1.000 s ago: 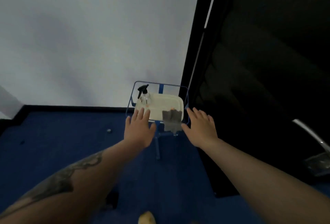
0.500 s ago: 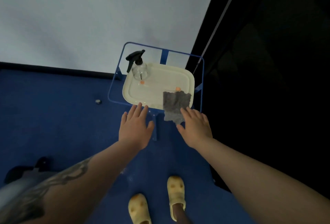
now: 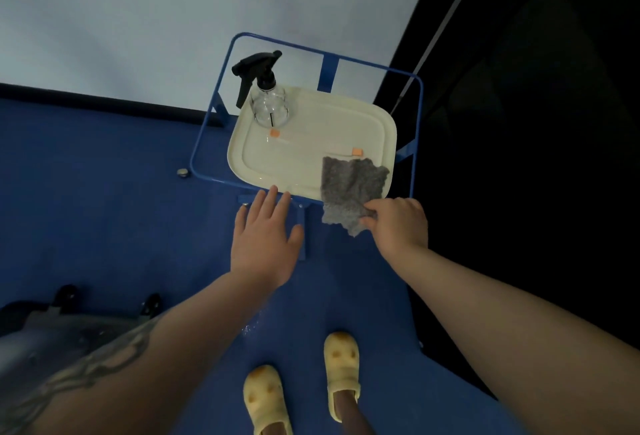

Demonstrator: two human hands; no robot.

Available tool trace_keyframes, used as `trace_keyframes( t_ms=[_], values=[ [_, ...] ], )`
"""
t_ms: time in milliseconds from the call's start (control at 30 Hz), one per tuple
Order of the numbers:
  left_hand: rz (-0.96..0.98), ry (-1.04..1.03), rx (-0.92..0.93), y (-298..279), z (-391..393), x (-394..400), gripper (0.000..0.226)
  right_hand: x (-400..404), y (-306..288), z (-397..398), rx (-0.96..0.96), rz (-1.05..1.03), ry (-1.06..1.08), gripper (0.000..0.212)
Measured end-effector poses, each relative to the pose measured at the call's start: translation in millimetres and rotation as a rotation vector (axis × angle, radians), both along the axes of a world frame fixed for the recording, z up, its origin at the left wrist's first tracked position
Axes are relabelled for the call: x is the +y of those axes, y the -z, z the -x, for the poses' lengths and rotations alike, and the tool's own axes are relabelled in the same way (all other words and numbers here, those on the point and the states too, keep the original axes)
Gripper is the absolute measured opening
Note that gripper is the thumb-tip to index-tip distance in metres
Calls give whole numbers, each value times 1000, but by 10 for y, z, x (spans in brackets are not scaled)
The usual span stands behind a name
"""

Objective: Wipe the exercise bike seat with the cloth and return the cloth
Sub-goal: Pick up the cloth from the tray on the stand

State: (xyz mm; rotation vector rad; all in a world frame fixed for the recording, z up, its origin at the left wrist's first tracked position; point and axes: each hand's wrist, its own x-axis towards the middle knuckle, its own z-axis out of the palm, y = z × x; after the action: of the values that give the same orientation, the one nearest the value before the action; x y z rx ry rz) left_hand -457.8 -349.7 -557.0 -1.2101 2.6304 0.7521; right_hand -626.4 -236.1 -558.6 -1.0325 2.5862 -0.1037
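A grey cloth [image 3: 348,190] lies half on the front right corner of a cream tray [image 3: 311,143] and hangs over its near edge. My right hand [image 3: 398,221] pinches the hanging lower corner of the cloth between thumb and fingers. My left hand [image 3: 265,237] hovers flat with fingers apart just in front of the tray, holding nothing. At the bottom left a grey and black part of the exercise bike [image 3: 52,327] shows; the seat itself is not in view.
The tray rests on a blue metal frame stand [image 3: 417,143] against a white wall. A clear spray bottle with a black trigger [image 3: 266,95] stands on the tray's far left corner. Blue carpet lies below, and dark space is to the right. My yellow slippers [image 3: 341,382] are underfoot.
The view has tilted down and closer to the stand. My right hand moved forward and closed on the cloth's hanging corner; my left hand stayed open near the tray's front edge.
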Motion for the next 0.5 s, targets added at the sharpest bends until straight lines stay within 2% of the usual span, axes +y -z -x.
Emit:
trace_keyframes(
  t_ms=[100, 267, 400, 500],
  values=[
    [-4, -27, 20, -32, 1, -27, 59, -44, -40, 62, -4, -10, -11, 26],
    [8, -32, 19, -279, -52, -81, 60, -46, -304, 10, -19, 84, 12, 25],
    [49, -19, 60, -714, -33, -192, 60, -151, -764, -60, 39, 164, -12, 25],
    [95, -28, 136, -1200, 24, -310, 60, -225, -1235, -110, 82, 301, -7, 24]
  ],
)
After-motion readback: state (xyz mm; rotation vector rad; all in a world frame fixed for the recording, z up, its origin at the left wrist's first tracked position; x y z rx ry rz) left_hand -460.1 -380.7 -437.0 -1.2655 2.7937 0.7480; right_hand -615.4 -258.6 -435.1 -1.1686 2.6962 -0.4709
